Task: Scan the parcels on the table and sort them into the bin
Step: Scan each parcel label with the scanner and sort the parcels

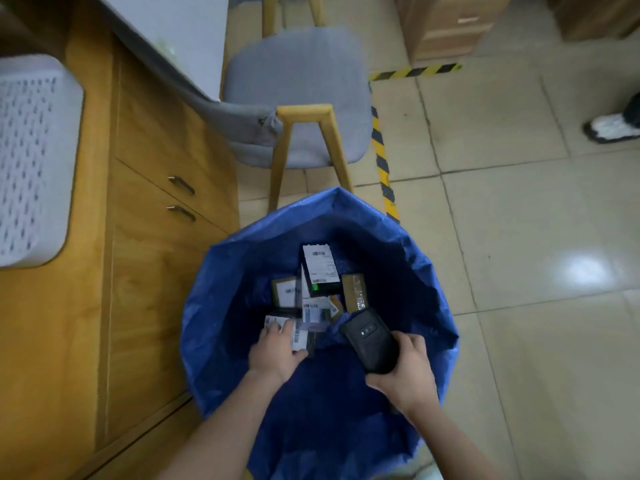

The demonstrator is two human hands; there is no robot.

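L hand grips a labelled parcel low inside the blue bin, at the near edge of the pile. R hand is wrapped round the black scanner just to its right. Imo release low so it lands flat, and keep the scanner clear.

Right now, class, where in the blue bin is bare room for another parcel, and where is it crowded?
Free: bare liner nearside, below the left hand and right hand; also right of the brown parcel. Crowded: the central parcel pile.
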